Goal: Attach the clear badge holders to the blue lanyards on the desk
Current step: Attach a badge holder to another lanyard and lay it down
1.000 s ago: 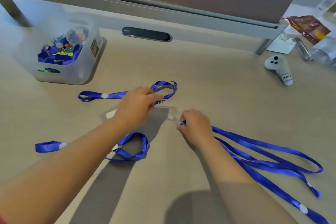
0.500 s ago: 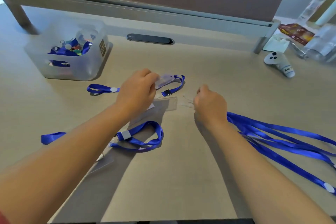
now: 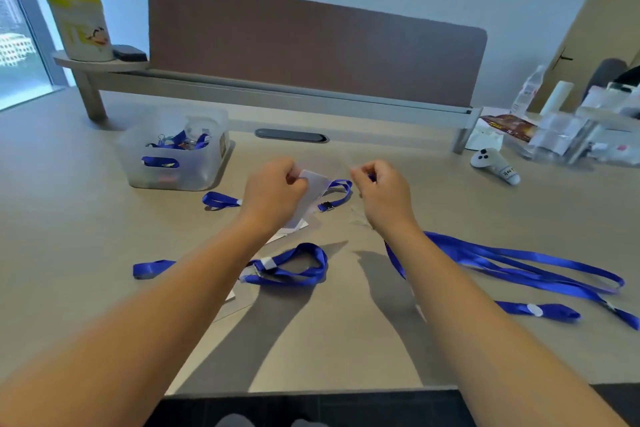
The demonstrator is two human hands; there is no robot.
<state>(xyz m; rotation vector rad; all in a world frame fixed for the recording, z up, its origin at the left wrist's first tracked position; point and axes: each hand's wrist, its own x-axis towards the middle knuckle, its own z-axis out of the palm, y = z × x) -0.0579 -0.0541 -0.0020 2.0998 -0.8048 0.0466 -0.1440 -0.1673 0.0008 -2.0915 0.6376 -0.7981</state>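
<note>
Desk [image 3: 346, 340]; badge holder [image 3: 313, 192] tilted rightward

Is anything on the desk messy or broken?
Nothing looks broken or spilled. The blue lanyards lie loose and tangled to the right, and another is curled near the middle, which fits the job under way. The left hand holds a clear badge holder. The storage bin stands upright.

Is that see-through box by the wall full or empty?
Partly full. Blue lanyards and clips show through the frosted box, piled in its lower half, well below its rim.
</note>
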